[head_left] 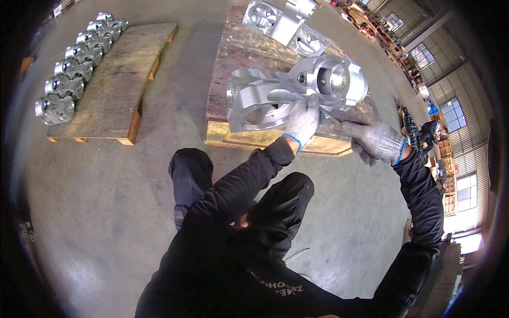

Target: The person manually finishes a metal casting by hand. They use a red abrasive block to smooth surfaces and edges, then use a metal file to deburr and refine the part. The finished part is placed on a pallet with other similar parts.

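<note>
A large silver metal casting (pixel 254 98) lies on a wooden pallet box in front of me, with a round, open housing at its right end. My left hand (pixel 304 123), in a grey knit glove with a blue cuff, is at the casting's near side, fingers closed at the front part of a thin metal tool (pixel 327 113). My right hand (pixel 375 139), gloved alike, is closed round the tool's rear end, just right of the casting. The tool slants between both hands. Its tip is hard to tell from the shiny casting, and my left fingers partly hide it.
Another silver casting (pixel 289 24) lies farther back on the wooden box top (pixel 233 53). To the left, a low wooden pallet (pixel 124 87) carries a row of several smaller castings (pixel 69 69). My bent knees (pixel 283 199) are near the box. Shelves and stacked goods line the right wall.
</note>
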